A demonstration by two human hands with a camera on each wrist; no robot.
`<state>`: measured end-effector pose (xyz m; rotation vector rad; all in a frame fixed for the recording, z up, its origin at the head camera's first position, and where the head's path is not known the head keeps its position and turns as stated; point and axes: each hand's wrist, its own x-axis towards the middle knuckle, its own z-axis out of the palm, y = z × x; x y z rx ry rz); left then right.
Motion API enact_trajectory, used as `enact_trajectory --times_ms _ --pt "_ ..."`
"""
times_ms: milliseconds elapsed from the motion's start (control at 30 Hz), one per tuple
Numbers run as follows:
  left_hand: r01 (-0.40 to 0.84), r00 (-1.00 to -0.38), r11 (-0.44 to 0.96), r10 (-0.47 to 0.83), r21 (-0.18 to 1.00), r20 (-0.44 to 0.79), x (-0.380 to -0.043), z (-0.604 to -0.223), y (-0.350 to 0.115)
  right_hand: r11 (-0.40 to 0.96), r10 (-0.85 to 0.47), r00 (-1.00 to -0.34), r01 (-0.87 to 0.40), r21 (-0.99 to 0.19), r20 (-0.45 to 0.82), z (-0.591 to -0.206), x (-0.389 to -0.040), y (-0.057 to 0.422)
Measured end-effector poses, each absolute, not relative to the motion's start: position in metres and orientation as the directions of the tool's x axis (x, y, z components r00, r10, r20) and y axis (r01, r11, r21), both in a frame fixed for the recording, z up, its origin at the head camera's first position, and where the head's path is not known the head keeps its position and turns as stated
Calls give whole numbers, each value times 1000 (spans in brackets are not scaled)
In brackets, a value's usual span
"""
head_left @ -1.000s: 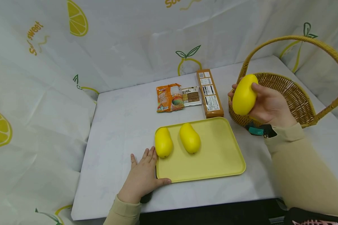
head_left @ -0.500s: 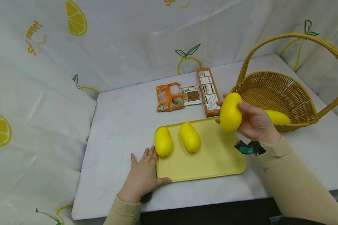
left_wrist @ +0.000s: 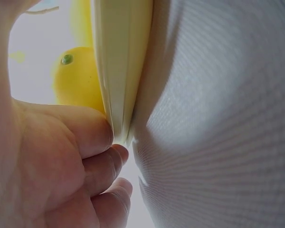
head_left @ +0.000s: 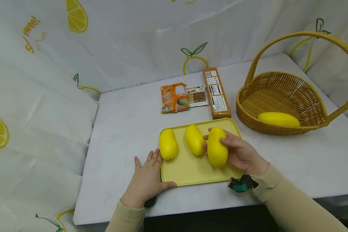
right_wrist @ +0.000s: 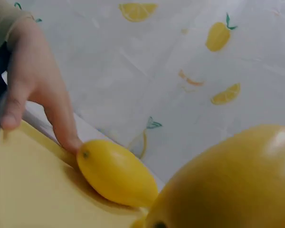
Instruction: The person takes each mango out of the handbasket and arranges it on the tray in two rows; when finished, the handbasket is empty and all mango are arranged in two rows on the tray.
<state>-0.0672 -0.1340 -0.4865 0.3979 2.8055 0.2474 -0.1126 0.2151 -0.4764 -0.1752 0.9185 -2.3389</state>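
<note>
My right hand point(head_left: 243, 154) grips a smooth yellow mango point(head_left: 217, 147) above the right half of a yellow tray point(head_left: 188, 174). Two more mangoes lie on the tray, a left mango point(head_left: 168, 145) and a middle mango point(head_left: 195, 140) close beside the held one. With fingers spread and straight, my left hand point(head_left: 146, 183) rests at the tray's front left corner, thumb along the front rim. In the left wrist view the hand's fingers point(left_wrist: 102, 171) touch the tray's edge point(left_wrist: 118, 71). The held mango point(right_wrist: 232, 185) fills the lower right of the right wrist view.
A wicker basket point(head_left: 246, 119) with a tall handle stands at the right, one mango point(head_left: 278, 119) inside. Behind the tray lie an orange packet point(head_left: 175, 98), a small white-and-brown packet point(head_left: 197, 96) and a long brown box point(head_left: 216, 93). A dark object point(head_left: 150, 202) shows under my left wrist.
My right hand has carried its mango from the basket's rim leftward and down over the tray. The mango in the basket has come into sight. My left hand has stayed in place.
</note>
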Motion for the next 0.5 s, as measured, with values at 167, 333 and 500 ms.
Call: enact_trajectory --times_ms 167,333,500 --pt "239 -918 948 291 211 -268 -67 -484 -134 -503 -624 -769 530 -683 -138 -481 -95 181" --pt "234 -919 948 288 217 -269 -67 -485 -134 -432 -605 -777 505 -747 -176 -486 -85 154" --pt "236 -920 946 291 223 -261 -67 -486 -135 -414 -582 -792 481 -772 -182 -489 -79 135"
